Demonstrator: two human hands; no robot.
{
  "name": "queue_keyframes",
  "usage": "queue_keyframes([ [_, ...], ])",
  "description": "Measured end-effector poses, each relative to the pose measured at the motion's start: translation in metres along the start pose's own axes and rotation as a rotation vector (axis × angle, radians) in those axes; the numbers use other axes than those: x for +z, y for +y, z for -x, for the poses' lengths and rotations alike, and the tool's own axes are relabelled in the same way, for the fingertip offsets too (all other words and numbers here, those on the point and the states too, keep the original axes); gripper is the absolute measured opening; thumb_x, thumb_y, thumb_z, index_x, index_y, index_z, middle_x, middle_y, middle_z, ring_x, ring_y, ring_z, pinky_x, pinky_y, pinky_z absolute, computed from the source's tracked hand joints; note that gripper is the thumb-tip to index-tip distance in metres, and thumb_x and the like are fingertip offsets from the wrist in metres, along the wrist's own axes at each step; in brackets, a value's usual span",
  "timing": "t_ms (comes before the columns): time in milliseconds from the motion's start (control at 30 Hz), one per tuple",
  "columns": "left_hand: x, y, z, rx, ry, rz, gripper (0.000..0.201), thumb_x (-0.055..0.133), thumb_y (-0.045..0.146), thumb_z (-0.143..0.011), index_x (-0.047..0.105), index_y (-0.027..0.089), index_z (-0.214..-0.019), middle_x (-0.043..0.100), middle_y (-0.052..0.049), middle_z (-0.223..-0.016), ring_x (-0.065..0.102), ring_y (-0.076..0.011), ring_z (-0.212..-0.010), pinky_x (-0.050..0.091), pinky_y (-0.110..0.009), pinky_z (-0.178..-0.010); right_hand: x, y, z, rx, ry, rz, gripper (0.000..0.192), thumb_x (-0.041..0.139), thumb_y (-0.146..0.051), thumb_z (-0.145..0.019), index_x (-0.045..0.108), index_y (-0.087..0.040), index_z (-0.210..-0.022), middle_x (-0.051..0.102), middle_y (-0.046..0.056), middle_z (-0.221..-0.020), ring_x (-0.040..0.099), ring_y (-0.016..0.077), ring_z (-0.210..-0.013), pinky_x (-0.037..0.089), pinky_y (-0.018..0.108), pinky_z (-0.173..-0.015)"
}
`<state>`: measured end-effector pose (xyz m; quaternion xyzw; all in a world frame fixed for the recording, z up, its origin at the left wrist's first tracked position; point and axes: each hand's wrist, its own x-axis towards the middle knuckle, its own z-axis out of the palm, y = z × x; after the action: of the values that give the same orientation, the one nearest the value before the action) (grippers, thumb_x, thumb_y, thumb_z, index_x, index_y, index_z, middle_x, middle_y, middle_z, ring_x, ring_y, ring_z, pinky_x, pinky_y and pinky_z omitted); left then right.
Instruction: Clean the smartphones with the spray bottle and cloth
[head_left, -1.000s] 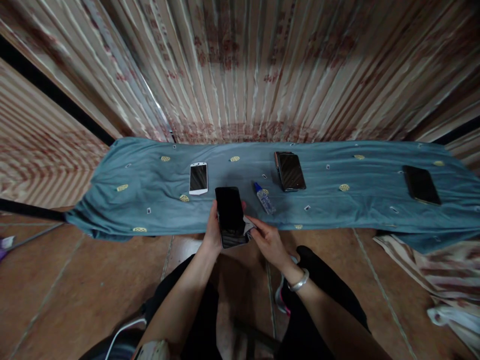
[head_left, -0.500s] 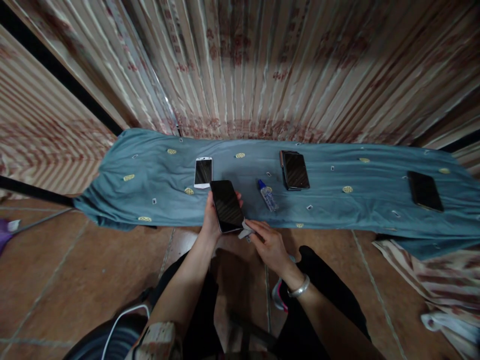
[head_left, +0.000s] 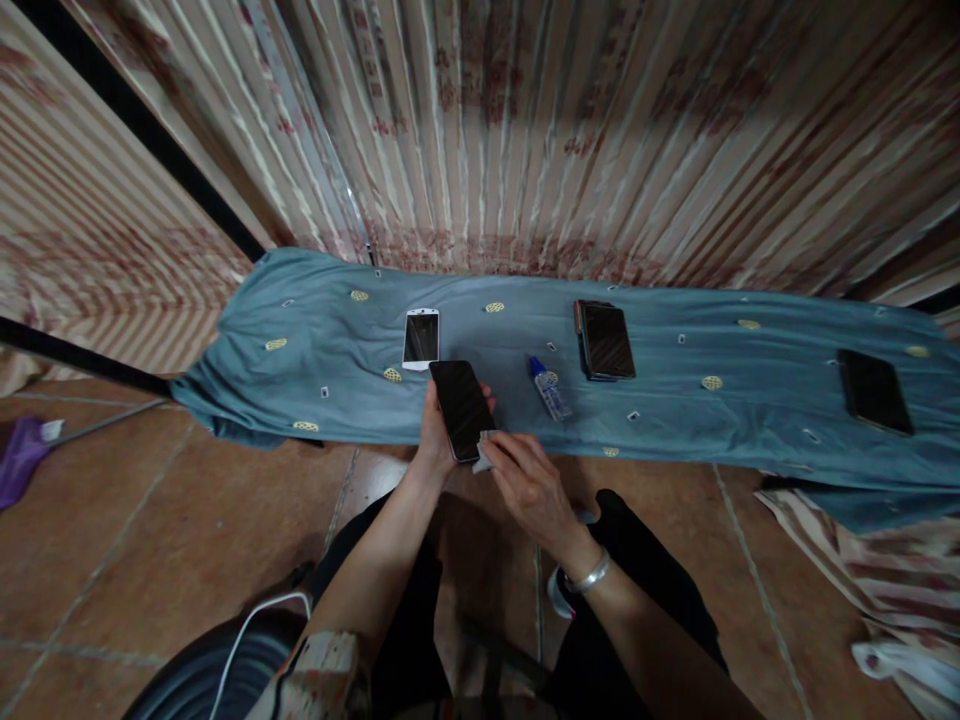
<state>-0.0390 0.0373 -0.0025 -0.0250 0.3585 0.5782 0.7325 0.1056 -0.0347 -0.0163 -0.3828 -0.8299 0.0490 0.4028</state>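
Left hand [head_left: 433, 440] around black phone [head_left: 462, 409] — right hand [head_left: 525, 485] pinching cloth [head_left: 485, 460]

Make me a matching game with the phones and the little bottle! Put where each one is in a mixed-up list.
Things:
1. black phone
2. white phone
3. small bottle
4. cloth

Places:
A. lying on the blue sheet, just right of the held phone
B. under the right hand, at the phone's near end
C. held in the left hand
D. flat on the sheet, beyond the left hand

Pairs: 1-C, 2-D, 3-A, 4-B
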Motion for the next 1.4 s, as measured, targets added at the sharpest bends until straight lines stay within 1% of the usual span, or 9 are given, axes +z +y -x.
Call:
queue_keyframes([
  [200,0.0,0.001,0.003,0.023,0.029,-0.01,0.062,0.027,0.054,-0.101,0.07,0.008,-0.102,0.073,-0.011,-0.076,0.071,-0.02,-0.072,0.059,-0.033,-0.075,0.008,-0.013,-0.007,-0.025,-0.044,-0.041,0.033,0.049,-0.006,-0.096,0.064,-0.011,-0.125,0.07,0.015,-0.113,0.06,0.0233,-0.105,0.058,0.037,-0.09],
  [333,-0.001,-0.001,0.003,0.026,0.06,-0.03,0.064,0.026,0.055,-0.101,0.071,0.008,-0.095,0.072,-0.011,-0.074,0.07,-0.0189,-0.069,0.059,-0.032,-0.075,0.014,-0.018,-0.008,-0.006,-0.034,-0.114,0.034,0.047,-0.007,-0.096,0.065,-0.014,-0.125,0.07,0.013,-0.112,0.061,0.0224,-0.105,0.058,0.037,-0.09],
  [500,-0.001,-0.004,-0.001,0.015,0.079,-0.066,0.063,0.028,0.053,-0.101,0.069,0.008,-0.088,0.072,-0.01,-0.074,0.069,-0.0166,-0.066,0.057,-0.028,-0.072,0.021,-0.015,-0.005,0.127,-0.008,-0.238,0.035,0.049,-0.016,-0.098,0.066,-0.023,-0.127,0.071,0.009,-0.115,0.063,0.0211,-0.104,0.058,0.039,-0.091],
  [633,-0.004,-0.011,0.0,0.03,0.083,-0.115,0.062,0.029,0.054,-0.101,0.071,0.01,-0.089,0.072,-0.008,-0.074,0.069,-0.016,-0.068,0.057,-0.027,-0.073,0.025,-0.009,-0.004,0.205,-0.018,-0.258,0.035,0.049,-0.02,-0.098,0.066,-0.024,-0.129,0.07,0.008,-0.117,0.063,0.0214,-0.108,0.056,0.04,-0.095],
  [800,-0.007,-0.025,0.013,-0.057,-0.003,-0.162,0.064,0.035,0.06,-0.098,0.072,0.008,-0.094,0.073,-0.01,-0.079,0.072,-0.0191,-0.079,0.057,-0.03,-0.08,0.028,0.001,-0.009,0.228,0.015,-0.163,0.035,0.046,-0.02,-0.099,0.067,-0.021,-0.127,0.07,0.01,-0.116,0.062,0.0229,-0.108,0.054,0.044,-0.099],
  [900,-0.006,-0.032,0.017,-0.143,0.01,-0.121,0.06,0.04,0.06,-0.097,0.072,0.01,-0.1,0.074,-0.011,-0.087,0.073,-0.0204,-0.087,0.058,-0.031,-0.084,0.03,0.008,-0.013,0.222,0.036,-0.111,0.035,0.044,-0.019,-0.099,0.068,-0.019,-0.125,0.071,0.011,-0.116,0.062,0.0233,-0.11,0.051,0.046,-0.105],
  [1100,-0.002,-0.041,0.018,-0.117,0.041,-0.083,0.041,0.052,0.049,-0.096,0.072,0.012,-0.093,0.075,-0.008,-0.096,0.071,-0.0193,-0.1,0.054,-0.029,-0.094,0.032,0.016,-0.017,0.229,0.053,-0.086,0.039,0.043,-0.016,-0.098,0.065,-0.018,-0.13,0.07,0.012,-0.121,0.061,0.0241,-0.113,0.052,0.044,-0.101],
  [1233,0.002,-0.048,0.02,-0.059,0.097,-0.048,0.039,0.039,0.034,-0.103,0.071,0.012,-0.11,0.076,-0.008,-0.104,0.069,-0.0172,-0.109,0.05,-0.028,-0.1,0.031,0.018,-0.021,0.266,0.042,-0.081,0.044,0.038,-0.011,-0.098,0.062,-0.018,-0.134,0.068,0.013,-0.126,0.059,0.0242,-0.117,0.051,0.044,-0.104],
  [1400,0.006,-0.055,0.02,-0.049,0.096,-0.048,0.042,0.037,0.029,-0.103,0.061,0.01,-0.132,0.075,-0.009,-0.113,0.065,-0.0164,-0.117,0.047,-0.027,-0.106,0.028,0.025,-0.027,0.271,0.014,-0.091,0.049,0.036,-0.009,-0.096,0.06,-0.018,-0.137,0.067,0.013,-0.129,0.057,0.0242,-0.121,0.049,0.045,-0.107],
])
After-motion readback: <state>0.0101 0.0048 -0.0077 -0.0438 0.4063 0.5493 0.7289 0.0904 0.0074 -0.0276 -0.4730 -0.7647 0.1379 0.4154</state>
